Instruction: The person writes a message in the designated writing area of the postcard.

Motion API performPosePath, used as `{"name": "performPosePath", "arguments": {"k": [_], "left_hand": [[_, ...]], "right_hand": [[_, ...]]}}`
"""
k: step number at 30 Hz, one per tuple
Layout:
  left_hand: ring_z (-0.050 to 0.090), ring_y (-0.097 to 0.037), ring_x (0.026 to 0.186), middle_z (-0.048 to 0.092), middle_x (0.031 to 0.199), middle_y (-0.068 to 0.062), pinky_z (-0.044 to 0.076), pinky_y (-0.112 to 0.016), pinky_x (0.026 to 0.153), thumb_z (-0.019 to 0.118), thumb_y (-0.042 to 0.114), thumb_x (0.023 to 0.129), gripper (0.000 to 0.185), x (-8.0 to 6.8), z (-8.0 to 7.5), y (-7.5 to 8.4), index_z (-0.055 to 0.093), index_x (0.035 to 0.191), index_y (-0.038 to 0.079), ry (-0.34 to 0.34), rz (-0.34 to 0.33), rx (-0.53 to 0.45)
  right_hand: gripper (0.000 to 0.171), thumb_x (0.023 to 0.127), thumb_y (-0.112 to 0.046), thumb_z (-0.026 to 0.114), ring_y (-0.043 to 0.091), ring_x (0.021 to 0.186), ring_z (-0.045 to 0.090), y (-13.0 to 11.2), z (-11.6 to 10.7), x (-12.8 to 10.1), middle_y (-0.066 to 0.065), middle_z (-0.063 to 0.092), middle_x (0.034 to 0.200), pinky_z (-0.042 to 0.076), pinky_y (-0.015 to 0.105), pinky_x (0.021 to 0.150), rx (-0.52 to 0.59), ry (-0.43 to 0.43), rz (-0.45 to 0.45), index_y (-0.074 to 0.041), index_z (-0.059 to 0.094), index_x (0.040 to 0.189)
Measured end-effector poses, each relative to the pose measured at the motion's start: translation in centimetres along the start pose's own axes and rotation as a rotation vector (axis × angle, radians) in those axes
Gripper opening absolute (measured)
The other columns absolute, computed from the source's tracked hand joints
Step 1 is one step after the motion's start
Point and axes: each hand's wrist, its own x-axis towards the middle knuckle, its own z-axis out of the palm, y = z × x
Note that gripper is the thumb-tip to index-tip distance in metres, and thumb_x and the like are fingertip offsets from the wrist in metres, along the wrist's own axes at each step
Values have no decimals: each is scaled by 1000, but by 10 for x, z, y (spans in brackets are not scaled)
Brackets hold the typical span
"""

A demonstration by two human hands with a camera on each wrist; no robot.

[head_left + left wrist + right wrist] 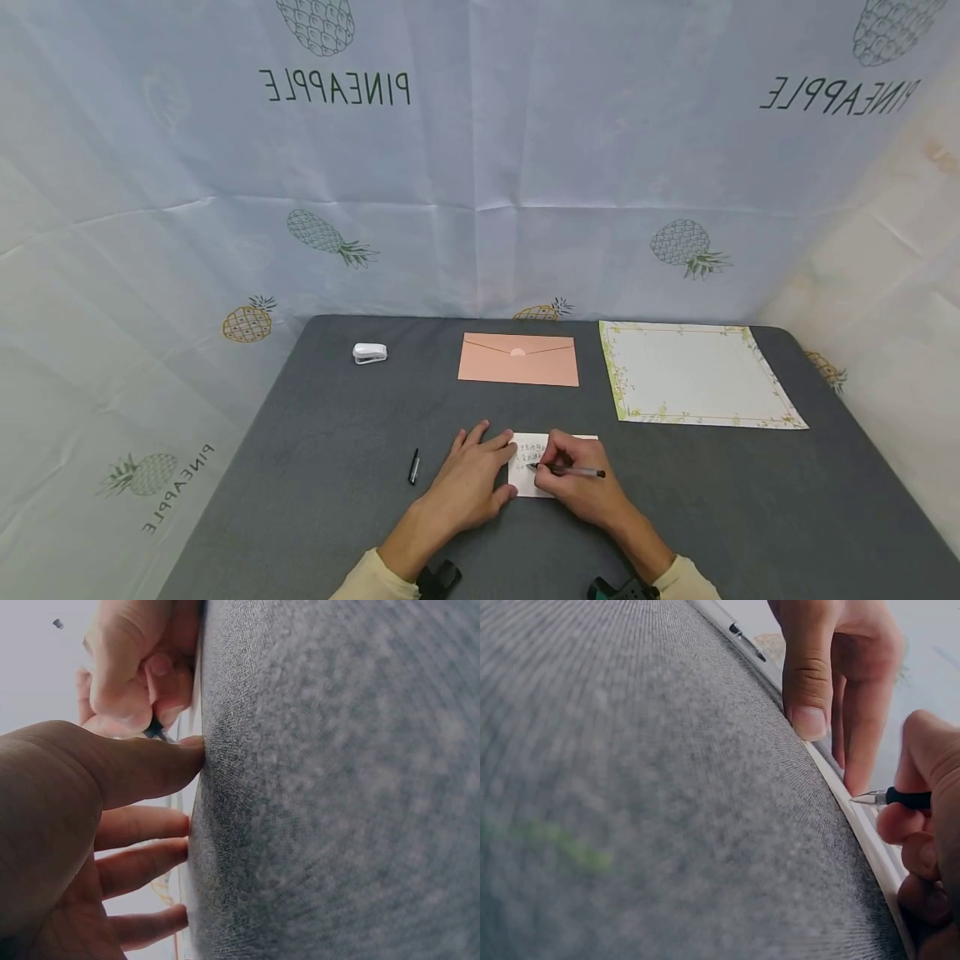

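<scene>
Right hand point(581, 483) pinching pen point(570, 472) over card point(528, 479) (writing seemingly unreadable), left hand point(468, 483) flat, fingers spread

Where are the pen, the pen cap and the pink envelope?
pen point(577, 472), head view, on the barrel right of the right hand.
pen cap point(413, 467), head view, mid-length of the cap.
pink envelope point(518, 367), head view, on its lower face below the flap.

The scene is viewed by the head camera from above the near edge, facing forward and down across the whole counter point(337, 517) to the backdrop. The counter's cloth is skimmed at very close range by both wrist cameras, each aimed across at the opposite hand. The small card point(534, 479) and both hands are shared by all three views.
</scene>
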Motion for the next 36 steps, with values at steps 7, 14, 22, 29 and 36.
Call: {"name": "performPosePath", "arguments": {"k": [7,14,22,29,36], "left_hand": [[46,-44,158,62,161,-7,38,-72,124,88,32,95,59,0,-1,0,70,147,11,2,0,-1],[46,-44,157,62,160,-7,37,-72,124,88,31,95,59,0,0,0,70,147,11,5,5,-1],[47,-44,157,62,160,-8,38,-73,123,88,31,94,59,-1,0,0,71,147,11,18,12,1],[47,-45,156,62,160,-8,39,-73,123,88,30,94,58,0,0,-1,71,147,10,20,16,-3],[47,-44,157,62,160,-7,39,-72,123,88,31,94,59,0,0,-1,71,147,11,17,11,5]], "right_hand": [[35,77,7,77,-4,55,43,0,0,0,-16,55,66,31,16,50,-3,3,-10,-25,63,78],[35,75,9,75,-5,54,40,2,-1,0,-16,52,65,29,16,48,11,-20,-28,-23,62,77],[35,75,6,78,-4,55,41,1,0,0,-16,53,64,30,15,50,-26,31,-45,-25,62,77],[36,74,6,77,-5,55,39,2,0,-1,-18,50,64,28,14,50,-44,18,-39,-26,60,76],[36,74,7,76,-6,54,39,1,0,-1,-18,50,63,27,14,50,-31,17,-27,-25,59,75]]}}
